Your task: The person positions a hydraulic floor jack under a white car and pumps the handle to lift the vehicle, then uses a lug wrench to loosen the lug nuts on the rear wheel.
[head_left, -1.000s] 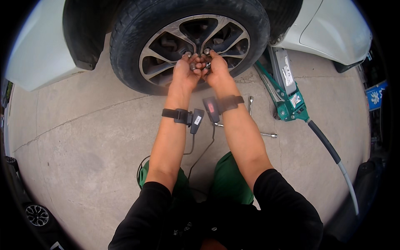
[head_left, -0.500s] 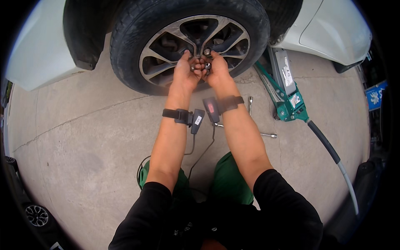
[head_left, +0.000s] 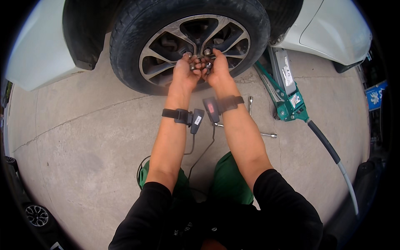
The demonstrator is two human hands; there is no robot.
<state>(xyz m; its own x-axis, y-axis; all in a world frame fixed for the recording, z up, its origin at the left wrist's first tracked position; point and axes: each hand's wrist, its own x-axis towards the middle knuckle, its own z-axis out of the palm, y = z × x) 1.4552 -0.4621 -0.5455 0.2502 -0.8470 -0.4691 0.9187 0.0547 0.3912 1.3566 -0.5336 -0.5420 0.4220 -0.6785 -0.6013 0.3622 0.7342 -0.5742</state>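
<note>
Both hands are together at the hub of a car wheel (head_left: pixel 125 58) with silver and black spokes. My left hand (head_left: pixel 186 73), its fingers curled, holds a metal lug nut (head_left: pixel 192 66). Another shiny nut (head_left: pixel 209 65) sits in the fingers of my right hand (head_left: pixel 217 71), which are also curled. Just above, near my right thumb, a rounded lug nut (head_left: pixel 207 52) shows at the wheel's centre; whether it is threaded on or touched by the thumb I cannot tell. The fingertips of the two hands meet and partly hide the hub.
A green and grey floor jack (head_left: pixel 291 100) stands right of the wheel by the white car body (head_left: pixel 333 33), its long handle (head_left: pixel 325 141) slanting toward the lower right. A cross-shaped lug wrench (head_left: pixel 268 135) lies on the concrete, partly behind my right forearm. Cables hang from both wrist straps.
My fingers and thumbs have shifted slightly around the nuts, and my left thumb has moved a little lower, exposing a nut beside it. The arms stay in nearly the same place.
</note>
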